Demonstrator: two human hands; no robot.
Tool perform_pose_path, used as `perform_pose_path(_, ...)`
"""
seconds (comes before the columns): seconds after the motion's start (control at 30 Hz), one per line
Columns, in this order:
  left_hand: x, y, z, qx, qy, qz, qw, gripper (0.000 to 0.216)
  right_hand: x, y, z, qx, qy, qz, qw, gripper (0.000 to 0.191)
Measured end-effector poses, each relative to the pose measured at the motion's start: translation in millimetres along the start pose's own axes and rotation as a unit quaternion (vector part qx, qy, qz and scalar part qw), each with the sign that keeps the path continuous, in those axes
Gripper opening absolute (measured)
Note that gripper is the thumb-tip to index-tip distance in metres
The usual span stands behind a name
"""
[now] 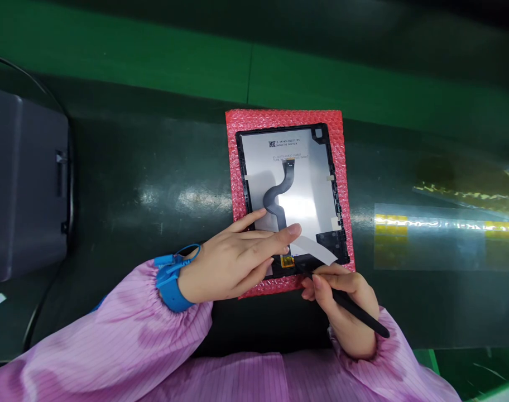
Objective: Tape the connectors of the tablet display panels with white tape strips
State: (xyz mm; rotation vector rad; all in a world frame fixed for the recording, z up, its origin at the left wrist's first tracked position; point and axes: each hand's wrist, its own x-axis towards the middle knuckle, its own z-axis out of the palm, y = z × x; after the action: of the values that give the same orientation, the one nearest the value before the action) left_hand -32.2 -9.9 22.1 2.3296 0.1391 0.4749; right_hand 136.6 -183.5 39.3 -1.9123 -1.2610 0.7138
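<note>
A display panel lies on a pink bubble-wrap sheet, its silvery back facing up in a black frame. A dark flex cable curves down its middle to a yellow-taped end. My left hand rests over the lower left of the panel and the cable, fingers stretched out and apart. A white strip runs from beside its fingertips toward my right hand. My right hand grips a slim black stick-like tool, with the tip at the panel's lower edge near the yellow tape.
A blue wrist strap circles my left wrist. At the left stands a grey box-shaped device with a black cable beside it. A clear sheet with yellow patches lies on the dark mat at right.
</note>
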Motion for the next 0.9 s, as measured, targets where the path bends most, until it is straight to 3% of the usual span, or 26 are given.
perform_pose_path(0.23,1,0,-1,-0.008,-0.005,0.003,1.000,0.080,-3,4,2,-0.004,0.010,-0.004,1.000,0.035)
perform_pose_path(0.5,0,0,-1,-0.011,-0.004,-0.001,1.000,0.077,-7,5,7,0.034,0.061,-0.026,0.997,0.014)
perform_pose_path(0.9,2,-1,-1,-0.008,-0.001,0.007,1.000,0.073,-13,12,15,0.131,0.108,0.008,0.985,0.018)
